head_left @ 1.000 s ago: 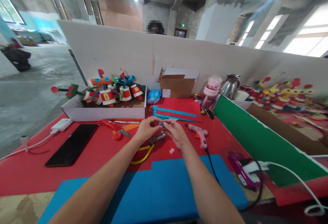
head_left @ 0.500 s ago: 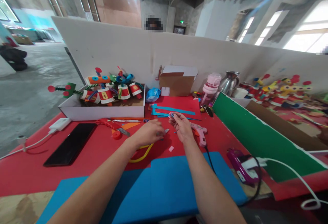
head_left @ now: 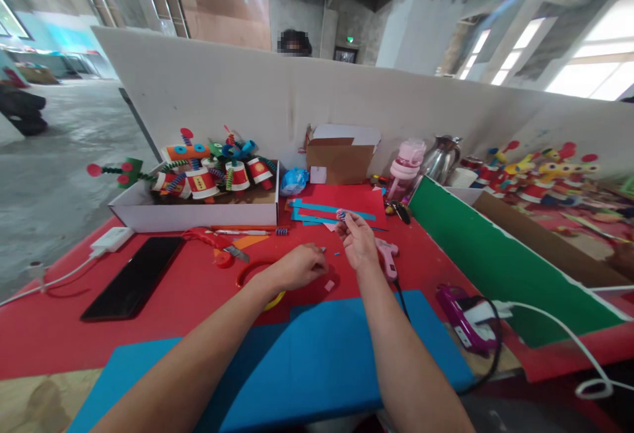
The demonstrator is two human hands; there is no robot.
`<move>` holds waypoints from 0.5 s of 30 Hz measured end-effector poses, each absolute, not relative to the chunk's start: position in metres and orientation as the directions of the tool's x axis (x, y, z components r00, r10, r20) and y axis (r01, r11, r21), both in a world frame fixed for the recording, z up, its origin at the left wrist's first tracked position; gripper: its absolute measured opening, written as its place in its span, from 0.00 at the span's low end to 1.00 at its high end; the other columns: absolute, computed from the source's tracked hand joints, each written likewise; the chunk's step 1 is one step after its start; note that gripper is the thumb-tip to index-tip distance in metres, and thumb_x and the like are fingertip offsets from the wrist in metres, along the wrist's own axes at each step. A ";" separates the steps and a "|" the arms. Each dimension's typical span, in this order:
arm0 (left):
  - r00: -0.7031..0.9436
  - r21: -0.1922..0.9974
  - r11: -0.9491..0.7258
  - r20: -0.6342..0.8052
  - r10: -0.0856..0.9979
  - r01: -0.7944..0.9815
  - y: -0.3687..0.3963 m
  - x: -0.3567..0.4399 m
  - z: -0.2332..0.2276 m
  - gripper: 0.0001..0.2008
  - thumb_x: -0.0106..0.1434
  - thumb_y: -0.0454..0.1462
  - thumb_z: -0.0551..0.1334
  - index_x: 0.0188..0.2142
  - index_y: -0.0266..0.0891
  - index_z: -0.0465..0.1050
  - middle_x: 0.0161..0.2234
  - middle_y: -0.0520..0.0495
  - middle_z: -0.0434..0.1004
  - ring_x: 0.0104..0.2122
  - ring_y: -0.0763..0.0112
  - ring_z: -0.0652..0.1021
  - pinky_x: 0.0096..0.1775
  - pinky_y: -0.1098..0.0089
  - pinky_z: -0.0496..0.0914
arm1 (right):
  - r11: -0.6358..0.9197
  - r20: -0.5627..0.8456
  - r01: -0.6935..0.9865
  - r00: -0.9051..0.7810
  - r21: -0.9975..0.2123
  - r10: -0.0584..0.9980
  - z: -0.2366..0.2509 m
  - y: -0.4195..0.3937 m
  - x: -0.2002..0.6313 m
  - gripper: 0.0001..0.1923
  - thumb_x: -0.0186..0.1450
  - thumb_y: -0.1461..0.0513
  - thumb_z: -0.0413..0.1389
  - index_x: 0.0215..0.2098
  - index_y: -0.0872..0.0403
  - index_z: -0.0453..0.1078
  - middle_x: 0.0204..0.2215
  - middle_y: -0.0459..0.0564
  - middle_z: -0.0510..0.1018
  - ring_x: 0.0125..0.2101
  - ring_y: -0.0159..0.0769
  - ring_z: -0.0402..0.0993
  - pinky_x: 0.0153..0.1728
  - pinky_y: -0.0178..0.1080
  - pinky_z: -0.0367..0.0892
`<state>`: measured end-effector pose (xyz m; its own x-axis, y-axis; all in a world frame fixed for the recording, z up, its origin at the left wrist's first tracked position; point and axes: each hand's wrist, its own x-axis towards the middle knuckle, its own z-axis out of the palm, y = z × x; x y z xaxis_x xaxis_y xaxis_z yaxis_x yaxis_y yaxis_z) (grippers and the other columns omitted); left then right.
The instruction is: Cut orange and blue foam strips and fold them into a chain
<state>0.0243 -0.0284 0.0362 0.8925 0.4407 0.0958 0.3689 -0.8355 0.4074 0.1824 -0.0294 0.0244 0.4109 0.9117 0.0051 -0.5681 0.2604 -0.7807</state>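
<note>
- At far left on the red-covered bench (head_left: 54,327), a white charger (head_left: 113,239) lies near a dark, flat-screened device (head_left: 133,279).
- Behind them, a low white box (head_left: 198,218) holds several colourful figures (head_left: 202,183) with cup bodies and springy paper limbs.
- In front of that box is a red tool (head_left: 205,238); beside it, a metal blade (head_left: 236,253) points toward the left hand.
- A second striped coil (head_left: 282,231) lies on the bench, beyond the left hand and well apart from the right.
- The left hand (head_left: 303,265) is low over the bench, fingers curled inward; whether they grip anything, I cannot tell. A yellow loop (head_left: 275,301) shows beneath its wrist.
- A pink scrap (head_left: 329,286) lies just beside the left hand, on the near side.
- The small striped coil (head_left: 341,215) is pinched at the fingertips of the right hand (head_left: 357,238), up and to the right of the left hand and apart from it. Blue strips (head_left: 327,208) on red paper appear behind it.
- Just right of the right hand lies a pink glue gun (head_left: 389,258), partly hidden by the wrist.
</note>
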 end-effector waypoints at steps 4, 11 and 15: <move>0.912 0.435 -0.823 0.007 0.409 0.366 -0.043 0.029 0.041 0.07 0.60 0.34 0.58 0.34 0.38 0.76 0.36 0.45 0.75 0.35 0.69 0.74 0.35 0.73 0.66 | 0.267 0.020 -0.578 0.397 -0.771 0.917 0.025 -0.030 0.185 0.09 0.49 0.63 0.67 0.27 0.53 0.73 0.24 0.41 0.79 0.23 0.24 0.72 0.28 0.28 0.71; 0.876 0.382 -0.807 -0.017 0.482 0.451 -0.042 0.046 0.031 0.10 0.54 0.26 0.56 0.34 0.36 0.73 0.34 0.44 0.75 0.32 0.68 0.75 0.32 0.73 0.66 | 0.289 0.038 -0.582 0.404 -0.760 0.914 0.025 -0.031 0.185 0.09 0.50 0.64 0.66 0.28 0.53 0.72 0.24 0.41 0.78 0.23 0.24 0.71 0.30 0.30 0.71; 0.814 0.383 -0.767 0.064 0.577 0.514 -0.019 0.062 0.028 0.12 0.55 0.26 0.55 0.36 0.34 0.74 0.34 0.43 0.77 0.33 0.67 0.75 0.34 0.72 0.66 | 0.346 0.056 -0.575 0.460 -0.741 0.886 0.026 -0.029 0.189 0.08 0.52 0.63 0.65 0.30 0.53 0.72 0.24 0.41 0.77 0.22 0.24 0.70 0.27 0.29 0.69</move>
<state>0.0620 -0.0186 0.0281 0.8140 0.5773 0.0637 0.5143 -0.7674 0.3830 0.1886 -0.0293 0.0258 0.4598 0.8862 0.0563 -0.5754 0.3456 -0.7413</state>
